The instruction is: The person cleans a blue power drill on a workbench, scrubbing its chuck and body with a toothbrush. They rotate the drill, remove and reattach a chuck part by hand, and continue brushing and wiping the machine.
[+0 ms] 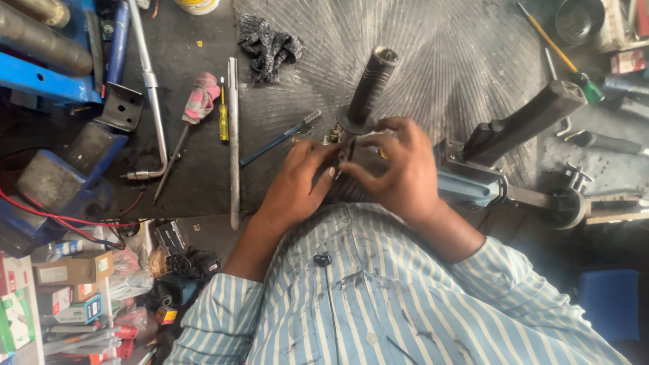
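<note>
Together, 2 hands (left [295, 184], right [399, 169]) gripping black handlebar grip assembly [370, 88]

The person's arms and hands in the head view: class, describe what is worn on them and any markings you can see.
Both hands, the left hand and the right hand, are bare, with no gloves. No rings or watch show. Each arm wears a shirt sleeve, left sleeve and right sleeve, in pale blue and white stripes, pushed up above the wrists. The fabric carries dark smudges.

Dark, scored metal workbench [466, 54] w/ fan-shaped scratch marks, daylight glare across it. Blue vise [47, 74] at far left edge. Cluttered shelf of small boxes [67, 284] below left; blue stool [612, 304] lower right.
</note>
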`<act>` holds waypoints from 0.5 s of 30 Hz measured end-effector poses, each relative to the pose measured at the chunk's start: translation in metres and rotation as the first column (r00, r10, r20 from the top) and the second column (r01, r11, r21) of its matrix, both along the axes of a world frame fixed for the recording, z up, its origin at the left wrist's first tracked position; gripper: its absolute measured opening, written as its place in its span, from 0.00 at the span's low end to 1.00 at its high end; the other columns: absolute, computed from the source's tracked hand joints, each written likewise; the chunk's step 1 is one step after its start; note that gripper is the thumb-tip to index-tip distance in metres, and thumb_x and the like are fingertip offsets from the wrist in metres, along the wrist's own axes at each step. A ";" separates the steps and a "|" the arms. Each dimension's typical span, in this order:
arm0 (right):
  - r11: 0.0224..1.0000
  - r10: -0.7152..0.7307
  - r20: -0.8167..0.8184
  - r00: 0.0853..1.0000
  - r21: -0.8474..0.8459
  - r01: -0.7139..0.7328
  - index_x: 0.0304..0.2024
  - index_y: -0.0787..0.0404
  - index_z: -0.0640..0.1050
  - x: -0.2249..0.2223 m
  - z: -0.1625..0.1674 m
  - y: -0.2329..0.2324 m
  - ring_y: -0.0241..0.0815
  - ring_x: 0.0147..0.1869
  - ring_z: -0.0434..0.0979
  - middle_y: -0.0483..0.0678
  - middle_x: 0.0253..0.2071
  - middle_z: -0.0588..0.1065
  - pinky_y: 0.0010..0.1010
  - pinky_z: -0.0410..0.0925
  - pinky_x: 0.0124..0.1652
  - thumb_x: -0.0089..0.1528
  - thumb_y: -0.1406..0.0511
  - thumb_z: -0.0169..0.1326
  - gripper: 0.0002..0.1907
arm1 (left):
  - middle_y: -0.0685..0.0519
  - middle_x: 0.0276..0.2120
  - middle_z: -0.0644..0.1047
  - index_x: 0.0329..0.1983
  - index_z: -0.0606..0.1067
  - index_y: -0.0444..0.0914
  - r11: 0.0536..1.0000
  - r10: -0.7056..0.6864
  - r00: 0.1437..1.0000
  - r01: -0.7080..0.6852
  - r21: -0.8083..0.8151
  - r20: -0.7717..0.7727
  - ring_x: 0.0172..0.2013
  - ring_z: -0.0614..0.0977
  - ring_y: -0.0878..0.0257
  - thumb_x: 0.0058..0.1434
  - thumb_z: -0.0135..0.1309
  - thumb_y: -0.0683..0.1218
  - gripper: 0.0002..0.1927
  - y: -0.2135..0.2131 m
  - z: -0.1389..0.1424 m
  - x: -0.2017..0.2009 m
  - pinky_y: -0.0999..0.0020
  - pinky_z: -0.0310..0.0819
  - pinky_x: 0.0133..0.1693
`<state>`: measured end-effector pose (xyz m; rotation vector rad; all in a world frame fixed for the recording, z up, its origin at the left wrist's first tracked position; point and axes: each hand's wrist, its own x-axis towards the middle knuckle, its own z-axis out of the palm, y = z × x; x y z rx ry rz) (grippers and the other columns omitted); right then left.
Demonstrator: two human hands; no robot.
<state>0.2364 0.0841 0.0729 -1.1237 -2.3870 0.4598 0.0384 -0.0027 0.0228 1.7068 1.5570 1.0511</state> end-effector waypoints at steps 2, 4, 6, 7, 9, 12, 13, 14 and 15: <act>0.996 0.048 0.012 0.999 0.068 -0.049 0.41 0.61 0.82 -0.002 0.001 -0.006 0.60 0.63 0.70 0.57 0.58 0.68 0.50 0.66 0.58 0.50 0.53 0.73 0.25 | 0.40 0.53 0.72 0.62 0.73 0.33 1.000 -0.003 0.998 0.003 -0.004 0.067 0.55 0.75 0.49 0.67 0.51 0.43 0.21 0.001 -0.008 0.000 0.57 0.71 0.56; 0.996 0.047 0.033 0.998 0.073 -0.049 0.42 0.60 0.81 -0.003 0.001 -0.006 0.60 0.63 0.72 0.58 0.61 0.68 0.50 0.67 0.58 0.51 0.53 0.74 0.25 | 0.42 0.51 0.72 0.59 0.73 0.33 1.000 -0.001 0.984 0.004 -0.014 0.176 0.53 0.76 0.52 0.66 0.51 0.43 0.19 0.001 -0.016 -0.001 0.59 0.72 0.55; 0.995 0.013 -0.003 1.000 -0.102 -0.013 0.44 0.60 0.79 -0.002 0.002 -0.004 0.58 0.60 0.75 0.57 0.64 0.67 0.46 0.70 0.56 0.53 0.55 0.69 0.23 | 0.44 0.49 0.73 0.54 0.73 0.33 1.000 0.014 0.945 -0.004 -0.030 0.326 0.50 0.77 0.55 0.65 0.51 0.45 0.16 0.000 -0.022 -0.001 0.62 0.74 0.53; 0.961 -0.027 -0.042 0.999 -0.275 0.015 0.47 0.61 0.77 0.001 0.003 -0.003 0.55 0.58 0.77 0.56 0.66 0.67 0.43 0.72 0.53 0.55 0.58 0.64 0.22 | 0.44 0.48 0.73 0.50 0.73 0.34 1.000 0.026 0.930 -0.029 0.001 0.366 0.50 0.77 0.55 0.68 0.50 0.47 0.13 0.000 -0.023 -0.001 0.62 0.73 0.54; 0.928 -0.041 -0.096 0.995 -0.373 0.003 0.49 0.63 0.74 0.005 0.005 0.000 0.51 0.57 0.80 0.55 0.67 0.67 0.38 0.75 0.54 0.58 0.59 0.62 0.21 | 0.45 0.46 0.72 0.42 0.73 0.35 0.994 0.048 0.894 -0.087 0.067 0.446 0.49 0.75 0.55 0.74 0.49 0.52 0.15 0.000 -0.023 -0.001 0.61 0.70 0.55; 0.983 0.017 -0.076 0.997 -0.182 -0.031 0.47 0.68 0.71 0.002 0.007 -0.001 0.51 0.57 0.80 0.57 0.63 0.69 0.37 0.75 0.53 0.56 0.55 0.69 0.30 | 0.46 0.48 0.72 0.60 0.74 0.31 0.999 0.011 0.933 0.001 -0.034 0.360 0.48 0.76 0.58 0.75 0.37 0.63 0.33 0.001 -0.022 -0.002 0.63 0.71 0.50; 0.994 0.004 -0.027 1.000 -0.105 -0.007 0.46 0.69 0.71 -0.003 0.006 -0.003 0.52 0.53 0.80 0.57 0.59 0.70 0.38 0.74 0.48 0.50 0.52 0.73 0.36 | 0.46 0.47 0.72 0.60 0.74 0.31 1.000 -0.014 0.938 0.023 -0.021 0.347 0.48 0.75 0.57 0.76 0.35 0.65 0.35 0.001 -0.021 -0.002 0.63 0.72 0.50; 1.000 -0.016 0.022 1.000 -0.022 0.016 0.45 0.69 0.72 -0.009 0.005 -0.003 0.54 0.49 0.79 0.58 0.55 0.72 0.40 0.73 0.44 0.44 0.49 0.76 0.41 | 0.46 0.47 0.71 0.61 0.75 0.31 0.999 -0.043 0.942 0.047 -0.003 0.333 0.49 0.75 0.57 0.76 0.33 0.67 0.37 0.002 -0.021 -0.003 0.63 0.72 0.51; 0.997 -0.059 0.037 0.998 -0.038 0.061 0.46 0.70 0.72 -0.014 0.005 -0.004 0.52 0.47 0.79 0.57 0.53 0.73 0.40 0.73 0.43 0.43 0.48 0.77 0.44 | 0.45 0.47 0.71 0.61 0.75 0.30 0.997 -0.073 0.945 0.072 0.014 0.320 0.50 0.74 0.56 0.76 0.32 0.69 0.40 0.002 -0.021 -0.003 0.63 0.73 0.51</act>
